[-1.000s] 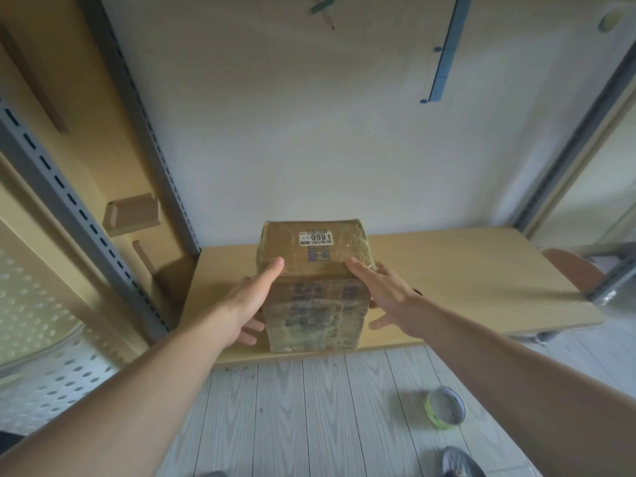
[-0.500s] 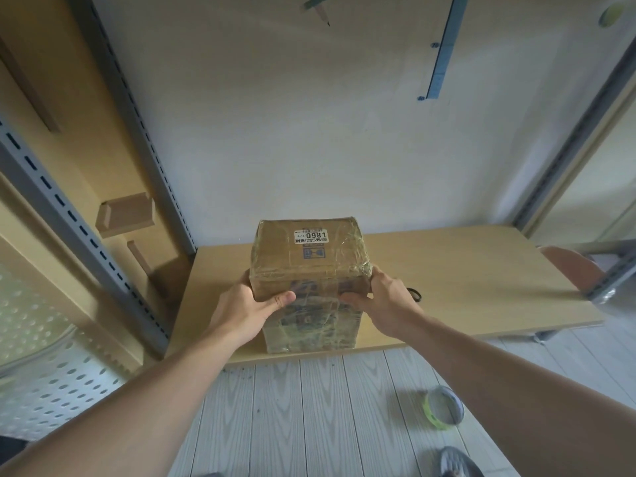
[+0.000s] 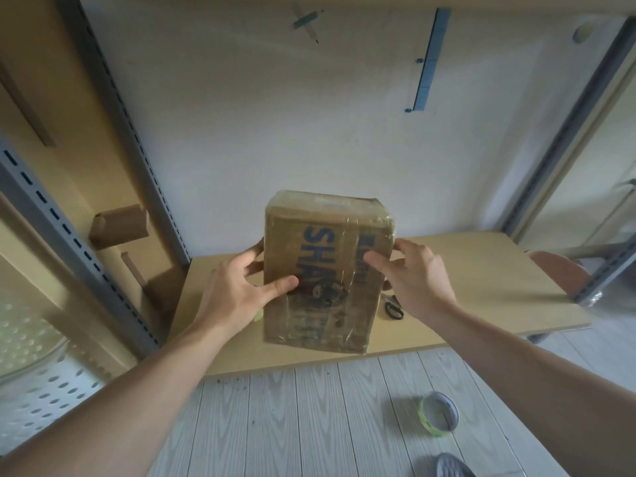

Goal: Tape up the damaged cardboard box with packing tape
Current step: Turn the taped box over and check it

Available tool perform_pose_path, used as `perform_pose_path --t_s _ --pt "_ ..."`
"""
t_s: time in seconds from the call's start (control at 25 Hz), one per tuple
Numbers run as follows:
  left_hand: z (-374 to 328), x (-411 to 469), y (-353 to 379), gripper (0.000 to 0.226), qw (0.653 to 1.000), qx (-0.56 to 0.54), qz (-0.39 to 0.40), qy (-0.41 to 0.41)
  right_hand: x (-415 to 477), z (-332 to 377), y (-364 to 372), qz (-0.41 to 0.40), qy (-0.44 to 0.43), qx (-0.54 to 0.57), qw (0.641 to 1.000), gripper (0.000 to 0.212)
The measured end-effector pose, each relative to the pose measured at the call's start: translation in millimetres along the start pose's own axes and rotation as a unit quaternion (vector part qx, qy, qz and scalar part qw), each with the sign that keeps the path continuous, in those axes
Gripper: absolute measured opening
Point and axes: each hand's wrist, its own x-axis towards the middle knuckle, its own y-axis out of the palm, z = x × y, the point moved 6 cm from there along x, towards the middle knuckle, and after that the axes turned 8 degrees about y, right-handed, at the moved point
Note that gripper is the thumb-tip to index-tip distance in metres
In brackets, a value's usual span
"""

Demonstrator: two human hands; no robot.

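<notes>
Brown cardboard box (image 3: 323, 270), wrapped in glossy clear tape, stands on end near the front edge of a pale wooden tabletop (image 3: 481, 287). Its blue lettering reads only "SHA" before the print below blurs into a dark, unreadable figure. A small yellow-green scrap (image 3: 258, 316) peeks out beside the left wrist, too hidden to identify. Black-handled scissors (image 3: 392, 308) lie on the tabletop just right of the box, partly covered by the right wrist. On the grey plank floor (image 3: 292, 425) below, a roll of tape (image 3: 438, 416) with a green rim lies near a grey shoe (image 3: 454, 466), which the frame's lower edge cuts off. A pencil (image 3: 308, 25) is taped to the white wall above. The left hand (image 3: 237, 287) grips the box's left edge, thumb flat across the front face and fingers curled behind. The right hand (image 3: 416, 280), slightly blurred, clasps the right edge, thumb on the front and fingers round the side.
</notes>
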Motion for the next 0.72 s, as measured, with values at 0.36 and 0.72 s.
perform_pose_path --t_s 0.36,0.72 --pt "-44.3 -5.5 20.9 0.117 0.992 -0.106 -0.029 0.058 -35.3 23.5 -8.9 0.005 -0.041 0.037 0.998 0.086" --pt "-60.6 -3.3 20.4 0.095 0.979 -0.185 -0.038 0.079 -32.3 38.2 -9.4 -0.029 -0.107 0.151 0.982 0.100"
